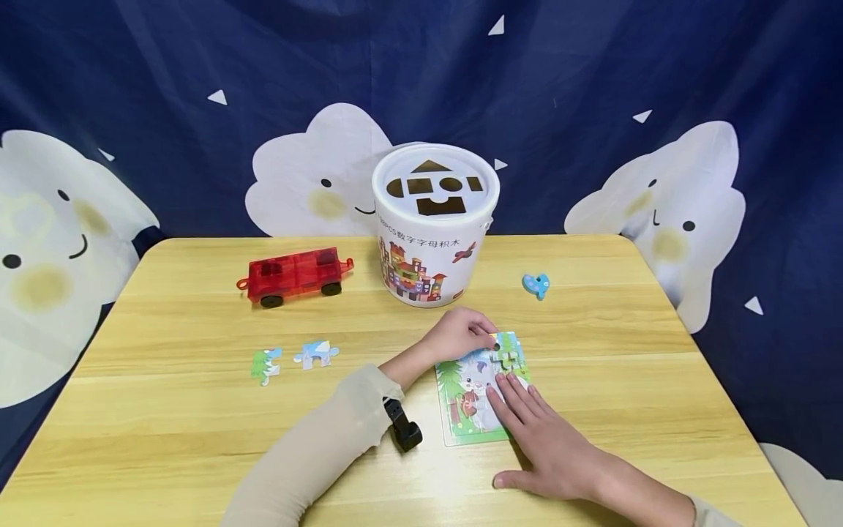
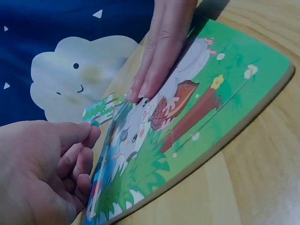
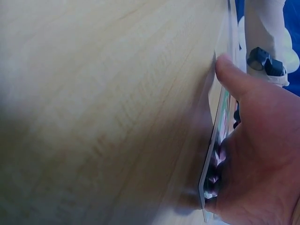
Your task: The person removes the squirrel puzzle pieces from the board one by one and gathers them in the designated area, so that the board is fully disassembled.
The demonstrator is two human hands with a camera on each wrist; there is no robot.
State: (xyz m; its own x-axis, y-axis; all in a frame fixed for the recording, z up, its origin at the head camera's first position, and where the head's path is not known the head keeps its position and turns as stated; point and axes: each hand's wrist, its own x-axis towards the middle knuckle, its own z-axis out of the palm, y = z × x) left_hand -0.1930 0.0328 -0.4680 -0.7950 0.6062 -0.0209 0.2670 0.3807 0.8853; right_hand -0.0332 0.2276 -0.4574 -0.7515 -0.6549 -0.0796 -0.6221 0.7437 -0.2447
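A jigsaw puzzle (image 1: 476,410) with a white animal and green leaves lies on the table in front of me. My left hand (image 1: 459,338) is at its top edge. In the left wrist view, that hand (image 2: 51,164) pinches a puzzle piece (image 2: 95,123) between thumb and index finger; only a small green-blue edge shows. My right hand (image 1: 549,446) rests on the puzzle's right side, fingers straight and thumb spread out over the table. In the right wrist view the right hand (image 3: 262,150) hides most of the puzzle.
Two loose puzzle pieces, one green (image 1: 262,368) and one blue (image 1: 317,354), lie to the left. Behind them stands a red toy wagon (image 1: 293,274). A white block bucket (image 1: 431,234) is at the back, with a small blue toy piece (image 1: 536,285) on its right.
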